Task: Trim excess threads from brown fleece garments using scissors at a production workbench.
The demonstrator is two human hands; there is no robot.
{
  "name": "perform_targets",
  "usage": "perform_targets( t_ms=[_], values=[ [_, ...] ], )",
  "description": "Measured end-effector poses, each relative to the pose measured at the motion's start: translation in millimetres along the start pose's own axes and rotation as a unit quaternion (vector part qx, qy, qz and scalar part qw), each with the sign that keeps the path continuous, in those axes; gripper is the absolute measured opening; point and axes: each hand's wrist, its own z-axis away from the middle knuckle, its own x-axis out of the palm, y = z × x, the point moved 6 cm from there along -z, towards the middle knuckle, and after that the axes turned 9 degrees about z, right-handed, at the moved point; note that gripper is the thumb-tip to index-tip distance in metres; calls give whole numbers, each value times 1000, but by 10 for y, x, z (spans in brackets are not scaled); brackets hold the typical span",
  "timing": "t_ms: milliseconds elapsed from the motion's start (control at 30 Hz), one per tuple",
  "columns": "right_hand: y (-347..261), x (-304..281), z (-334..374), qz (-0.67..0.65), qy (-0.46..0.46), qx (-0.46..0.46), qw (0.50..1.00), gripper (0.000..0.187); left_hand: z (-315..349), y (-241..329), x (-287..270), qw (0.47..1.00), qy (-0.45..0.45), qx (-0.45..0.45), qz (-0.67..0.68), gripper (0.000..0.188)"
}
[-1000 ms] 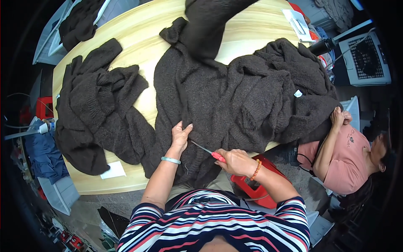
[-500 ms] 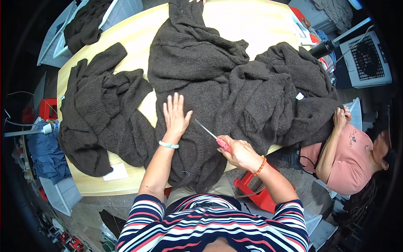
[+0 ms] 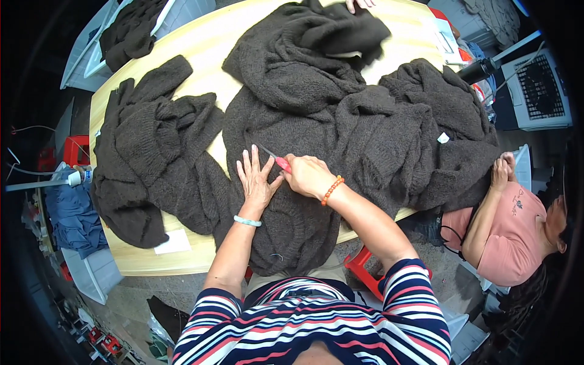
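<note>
A dark brown knitted garment (image 3: 292, 225) lies before me and hangs over the table's near edge. My left hand (image 3: 258, 185) rests flat on it, fingers spread. In my right hand (image 3: 309, 176) is a red-handled tool (image 3: 283, 164) with a thin metal shaft. Its shaft points forward and left, low over the knit by my left fingertips; I cannot tell whether the tip touches. A loose pale thread (image 3: 277, 255) shows on the garment near my body.
More brown knits lie on the left (image 3: 152, 152) and right (image 3: 420, 146) of the wooden table (image 3: 152, 261). A co-worker in pink (image 3: 508, 237) holds cloth at the right; another person's hand (image 3: 360, 5) is at the far edge. A red stool (image 3: 363, 271) stands below.
My right hand has moved left and forward with the tool, close to my left hand. The garment's far part has swung right and bunched. The far person's hand has shifted right.
</note>
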Motion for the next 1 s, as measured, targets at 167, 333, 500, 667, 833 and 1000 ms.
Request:
perform_targets(
  t_ms=[167, 333, 500, 667, 833, 1000],
  values=[
    [139, 8, 547, 14, -112, -10, 994, 29, -5, -27, -25, 1000, 1, -2, 5, 69],
    [121, -19, 1330, -19, -216, -7, 976, 32, 10, 8, -97, 1000, -10, 8, -15, 70],
    [138, -83, 1569, -55, -160, -18, 985, 36, 374, 459, -266, 993, -91, 73, -1, 68],
    [46, -129, 1602, -24, -145, 21, 989, 36, 873, 378, -143, 982, -173, 72, 23, 66],
    [-25, 16, 1542, 43, -131, 1, 990, 30, 872, 335, -104, 982, -173, 68, 10, 66],
    [-93, -47, 849, 20, -13, 17, 1000, 24, 892, 331, -11, 982, -174, 79, 7, 65]
  ],
)
